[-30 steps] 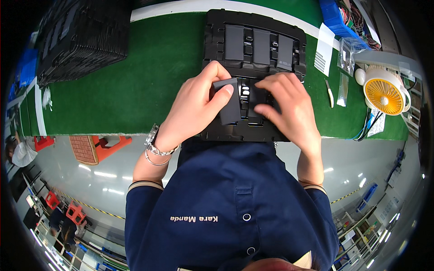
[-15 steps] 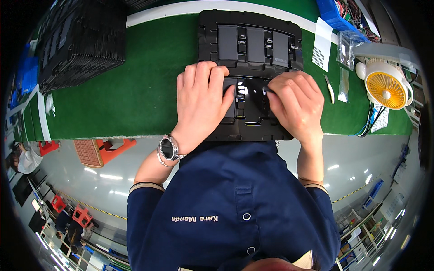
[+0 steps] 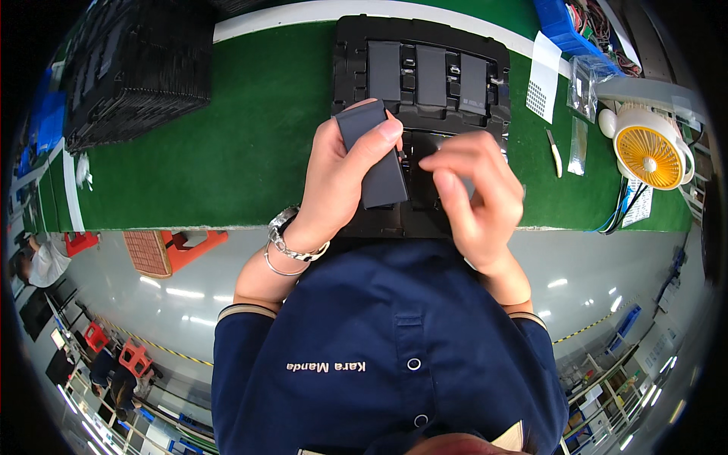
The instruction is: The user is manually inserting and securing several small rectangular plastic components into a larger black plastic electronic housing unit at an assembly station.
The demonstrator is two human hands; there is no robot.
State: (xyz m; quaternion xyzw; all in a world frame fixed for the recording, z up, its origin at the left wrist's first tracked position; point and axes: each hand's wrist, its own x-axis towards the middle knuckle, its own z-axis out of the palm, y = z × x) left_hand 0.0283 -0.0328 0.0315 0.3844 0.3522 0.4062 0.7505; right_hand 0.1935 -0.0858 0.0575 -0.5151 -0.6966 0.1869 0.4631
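Note:
My left hand (image 3: 345, 163) is closed round a flat dark-grey rectangular battery pack (image 3: 385, 171), thumb on its upper face. The pack is tilted over the near left of a black moulded plastic tray (image 3: 350, 49). My right hand (image 3: 481, 193) hovers over the near right part of the tray, slightly blurred. Its index finger and thumb are apart, with nothing visible between them. Three similar battery packs (image 3: 431, 76) lie side by side in the tray's far row. The hands and the held pack hide much of the near row.
A tall stack of black trays (image 3: 144, 76) stands at the left on the green table mat (image 3: 258, 152). To the right are a white-handled knife (image 3: 554, 154), a label sheet (image 3: 543, 76), clear plastic bags (image 3: 582, 87), a yellow-and-white fan (image 3: 648, 148) and a blue bin (image 3: 565, 30) with wires.
My left hand has turned and raised the battery pack off the tray's near left pocket. My right hand has come away from the tray's right side, and its fingers have spread.

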